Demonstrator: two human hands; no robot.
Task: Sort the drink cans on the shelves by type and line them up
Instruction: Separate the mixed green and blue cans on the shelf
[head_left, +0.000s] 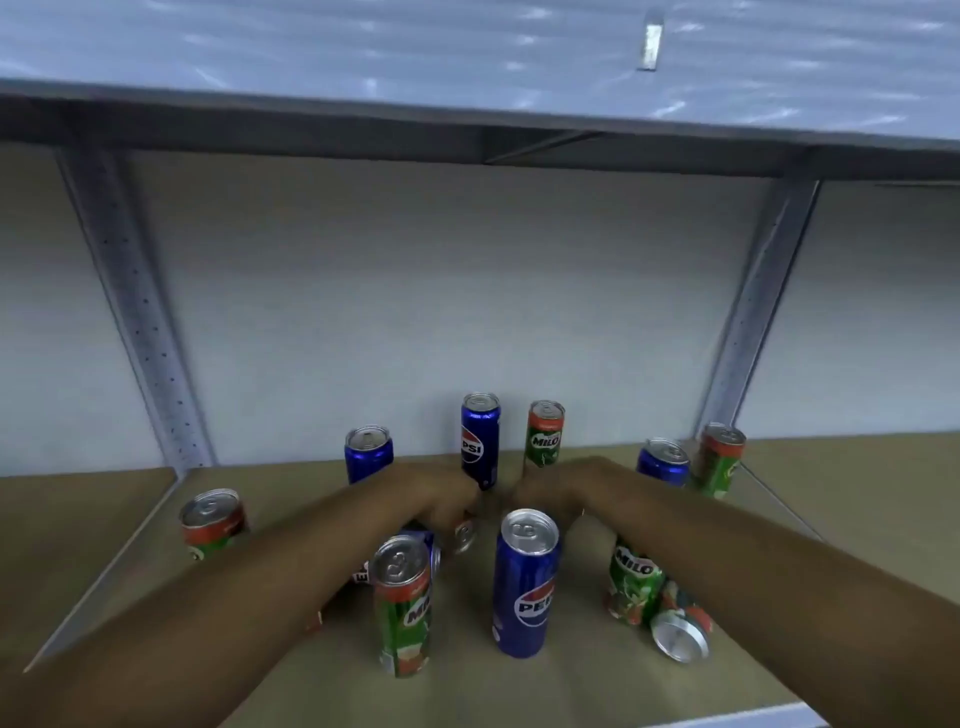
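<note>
Blue Pepsi and green Milo cans stand mixed on the brown shelf (587, 691). At the back are a Pepsi can (480, 441) and a Milo can (544, 434). My left hand (441, 501) reaches to the foot of that Pepsi can and curls over a small tilted can (464, 535), only its top showing. My right hand (556, 493) is curled at the base of the back Milo can; its grip is hidden. In front stand a Milo can (402, 603) and a Pepsi can (525, 582). Another Milo can (680, 626) lies on its side at right.
More cans stand around: a Pepsi (369, 454) at back left, a Milo (213, 522) far left, a Pepsi (664, 462) and a Milo (719, 460) at back right, a Milo (634, 587) under my right forearm. The upper shelf (467, 124) hangs overhead between metal uprights (135, 312).
</note>
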